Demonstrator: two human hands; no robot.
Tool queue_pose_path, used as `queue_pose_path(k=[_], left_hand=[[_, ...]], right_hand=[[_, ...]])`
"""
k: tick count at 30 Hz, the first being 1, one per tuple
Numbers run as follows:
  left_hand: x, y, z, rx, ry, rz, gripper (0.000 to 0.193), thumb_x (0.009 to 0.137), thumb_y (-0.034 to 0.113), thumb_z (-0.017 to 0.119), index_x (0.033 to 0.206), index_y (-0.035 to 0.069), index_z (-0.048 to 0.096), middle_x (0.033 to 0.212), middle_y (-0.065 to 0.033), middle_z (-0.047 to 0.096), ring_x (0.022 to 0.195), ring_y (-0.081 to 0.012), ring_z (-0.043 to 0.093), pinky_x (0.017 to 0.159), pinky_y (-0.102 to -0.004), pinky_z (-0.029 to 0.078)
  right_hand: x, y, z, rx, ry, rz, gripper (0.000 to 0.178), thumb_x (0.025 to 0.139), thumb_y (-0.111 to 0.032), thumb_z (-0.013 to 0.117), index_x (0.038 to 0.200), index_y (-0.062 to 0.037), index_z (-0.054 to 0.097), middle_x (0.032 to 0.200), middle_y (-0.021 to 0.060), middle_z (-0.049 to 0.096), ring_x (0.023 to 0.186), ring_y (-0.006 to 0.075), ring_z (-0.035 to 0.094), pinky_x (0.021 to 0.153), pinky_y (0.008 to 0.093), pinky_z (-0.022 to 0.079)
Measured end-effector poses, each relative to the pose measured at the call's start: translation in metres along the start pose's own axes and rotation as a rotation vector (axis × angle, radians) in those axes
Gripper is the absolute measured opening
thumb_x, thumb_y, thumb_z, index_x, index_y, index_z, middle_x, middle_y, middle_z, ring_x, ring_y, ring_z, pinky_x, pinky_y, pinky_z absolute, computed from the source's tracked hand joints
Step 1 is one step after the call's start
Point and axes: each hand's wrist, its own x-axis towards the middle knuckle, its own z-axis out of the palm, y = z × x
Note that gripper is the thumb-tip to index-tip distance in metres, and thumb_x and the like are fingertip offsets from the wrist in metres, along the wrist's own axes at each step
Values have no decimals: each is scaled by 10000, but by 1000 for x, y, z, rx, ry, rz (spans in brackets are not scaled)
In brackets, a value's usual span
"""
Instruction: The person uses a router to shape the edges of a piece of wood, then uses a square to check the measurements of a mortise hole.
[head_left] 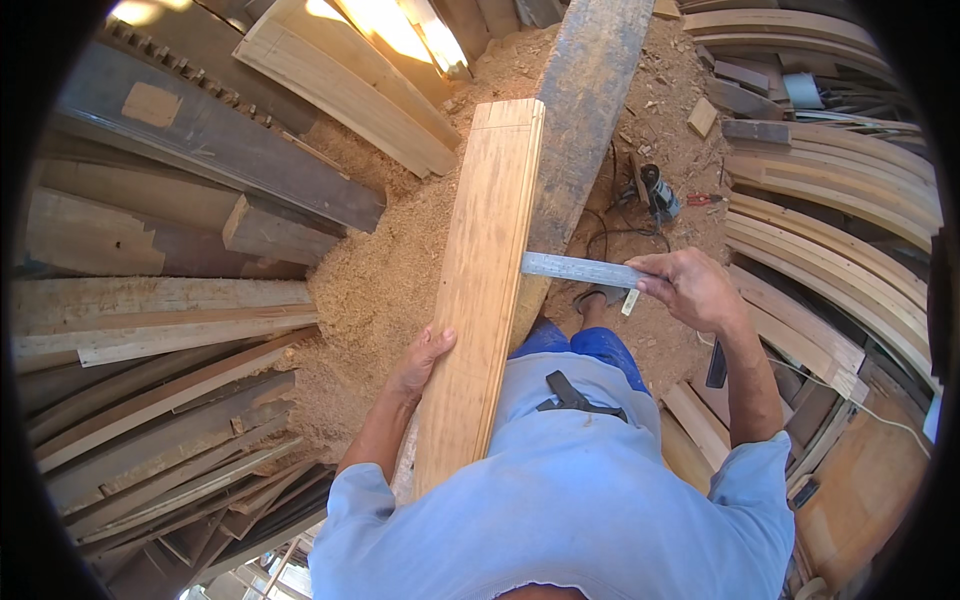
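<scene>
A long planed wooden board slants up and away from my lap, with a grooved right edge and a line across its far end. My left hand grips its left edge, thumb on the top face. Between the thumb and fingers of my right hand is a flat metal ruler. The ruler's far end meets the board's right edge about midway along. A small pale strip shows just below my right fingers; I cannot tell whether it touches them.
A worn grey plank runs away beyond the board. Sawdust and shavings cover the ground. A corded power tool and red-handled pliers lie at the right. Timber stacks line the left and curved pieces the right.
</scene>
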Motion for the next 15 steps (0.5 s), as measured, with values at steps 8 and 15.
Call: queue_pose_path(k=[8,15], left_hand=[[4,-4,-1,-32,-18,2,698,902,350,690,1422,-15,400,1248,-128,609,1107,-189,606,952,-323,492],[6,-6,-1,-58,-39,14,670,916,341,675,1412,-21,409,1234,-127,620,1092,-179,619,949,-312,500]], right_hand=[[5,11,3,35,-36,-9,266,915,-230,629,1156,-144,705,891,135,712,835,329,675,721,432,507],[7,9,3,38,-50,14,266,909,-226,634,1150,-139,706,881,138,709,829,330,674,709,432,502]])
